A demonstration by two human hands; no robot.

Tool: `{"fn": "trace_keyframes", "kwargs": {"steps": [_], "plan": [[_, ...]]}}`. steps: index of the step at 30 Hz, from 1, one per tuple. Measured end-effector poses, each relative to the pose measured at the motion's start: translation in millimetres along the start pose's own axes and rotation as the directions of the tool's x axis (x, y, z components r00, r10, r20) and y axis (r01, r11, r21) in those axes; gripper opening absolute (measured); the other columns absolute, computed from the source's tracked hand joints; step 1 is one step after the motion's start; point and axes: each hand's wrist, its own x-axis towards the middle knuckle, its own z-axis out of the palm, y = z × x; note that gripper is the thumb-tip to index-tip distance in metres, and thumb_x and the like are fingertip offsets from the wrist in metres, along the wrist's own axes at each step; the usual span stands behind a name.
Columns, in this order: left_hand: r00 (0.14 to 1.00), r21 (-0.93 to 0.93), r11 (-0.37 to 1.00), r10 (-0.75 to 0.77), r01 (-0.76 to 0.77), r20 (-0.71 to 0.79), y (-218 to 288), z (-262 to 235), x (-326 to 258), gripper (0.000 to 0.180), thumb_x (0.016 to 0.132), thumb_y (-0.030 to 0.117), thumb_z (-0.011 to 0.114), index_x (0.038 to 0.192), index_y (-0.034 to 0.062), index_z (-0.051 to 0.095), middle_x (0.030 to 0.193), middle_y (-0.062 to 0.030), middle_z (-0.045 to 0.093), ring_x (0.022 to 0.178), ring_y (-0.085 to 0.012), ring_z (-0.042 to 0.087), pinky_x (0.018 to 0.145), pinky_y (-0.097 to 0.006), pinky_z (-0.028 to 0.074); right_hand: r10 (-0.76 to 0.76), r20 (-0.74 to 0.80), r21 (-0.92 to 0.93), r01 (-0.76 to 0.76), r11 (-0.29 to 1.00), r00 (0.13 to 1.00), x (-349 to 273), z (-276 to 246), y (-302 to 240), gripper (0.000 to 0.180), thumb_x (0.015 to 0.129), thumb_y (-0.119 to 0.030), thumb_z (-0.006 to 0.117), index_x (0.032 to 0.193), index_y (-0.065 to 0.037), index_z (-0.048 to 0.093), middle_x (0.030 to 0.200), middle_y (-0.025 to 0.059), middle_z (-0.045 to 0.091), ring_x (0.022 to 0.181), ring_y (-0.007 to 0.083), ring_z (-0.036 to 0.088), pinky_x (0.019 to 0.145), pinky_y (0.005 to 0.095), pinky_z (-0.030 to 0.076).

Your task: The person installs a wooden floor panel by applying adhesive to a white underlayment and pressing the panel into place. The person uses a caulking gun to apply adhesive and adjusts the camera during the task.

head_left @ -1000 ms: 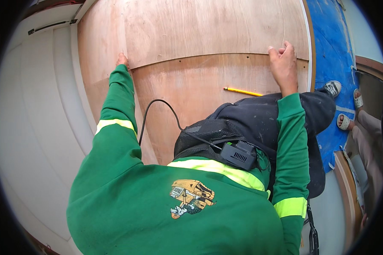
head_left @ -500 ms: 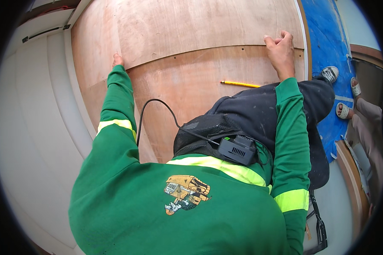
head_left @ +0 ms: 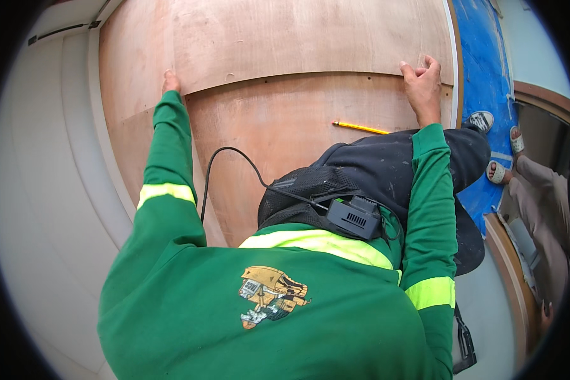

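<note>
Both hands have slid a little along the edge of the upper plywood sheet since the earlier frames, and the view has tipped slightly; the yellow pencil [head_left: 361,127] lies where it did.

Nearest the camera is the person's own green jacket with 2 reflective bands, and a small black box [head_left: 354,217] on the dark trousers, its cable looping out over the wood. Beyond that lies the lower plywood sheet [head_left: 278,152], under the knees, with the pencil loose on it, just short of the right wrist. Farther still, the upper plywood sheet [head_left: 285,38] overlaps the lower one along a curved edge. The left hand [head_left: 170,83] lies flat against that edge, fingers together; the right hand [head_left: 422,83] hooks its fingers over the same edge near the right corner. The 2 hands are well apart, 1 toward each end. On the far right a blue sheet [head_left: 484,69] covers the floor, with another person's sandalled feet [head_left: 503,158] beside it.

To shift the upper sheet well, I judge both hands should press evenly so it does not skew, with fingertips kept clear of the overlap and the pencil kept off the seam.
</note>
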Motion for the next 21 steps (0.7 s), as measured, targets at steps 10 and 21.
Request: {"fn": "trace_keyframes", "kwargs": {"steps": [10, 21], "plan": [[0.905, -0.156, 0.986, 0.012, 0.06, 0.425, 55, -63, -57, 0.091, 0.105, 0.074, 0.051, 0.165, 0.006, 0.05, 0.163, -0.0119, 0.059, 0.14, -0.0249, 0.06, 0.111, -0.039, 0.048, 0.363, 0.224, 0.637, -0.417, 0.648, 0.905, 1, 17, 32, 0.06, 0.102, -0.039, 0.077, 0.136, 0.008, 0.06, 0.113, 0.0168, 0.073, 0.095, 0.0261, 0.075, 0.08, 0.0378, 0.062], [0.898, -0.606, 0.791, 0.323, -0.083, 0.298, 28, -42, -35, 0.074, 0.11, 0.055, 0.062, 0.156, -0.0035, 0.055, 0.148, -0.0175, 0.068, 0.128, -0.0316, 0.069, 0.109, -0.046, 0.057, 0.51, 0.214, 0.917, -0.352, 0.19, 0.833, -23, 64, -19, 0.037, 0.11, -0.024, 0.068, 0.129, 0.002, 0.051, 0.118, 0.0167, 0.069, 0.096, 0.0294, 0.075, 0.085, 0.0482, 0.064]]}}
